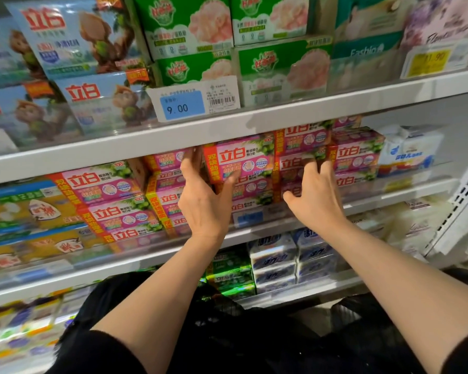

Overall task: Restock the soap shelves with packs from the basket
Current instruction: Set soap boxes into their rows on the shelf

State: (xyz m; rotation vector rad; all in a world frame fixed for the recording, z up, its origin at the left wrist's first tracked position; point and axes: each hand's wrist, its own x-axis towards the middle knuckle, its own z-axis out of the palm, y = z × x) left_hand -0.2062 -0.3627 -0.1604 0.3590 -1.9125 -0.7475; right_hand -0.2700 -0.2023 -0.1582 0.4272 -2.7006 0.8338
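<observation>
Head view: green soap boxes (197, 68) and price tag (192, 102) above pink packs (241, 160).

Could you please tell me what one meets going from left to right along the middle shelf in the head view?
yellow packs → tilted pink soap packs → left hand → right hand → white and blue pack

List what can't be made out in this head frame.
- Basket: dark and blurred behind the forearms; contents unreadable.
- Left hand fingertips: hidden behind the pink soap pack it grips.
- Right hand: fingers rest on the pink stack; pushing or gripping, unclear.
- Yellow price tag: blurred.
- Lower shelf packs: motion blur, text illegible.
</observation>
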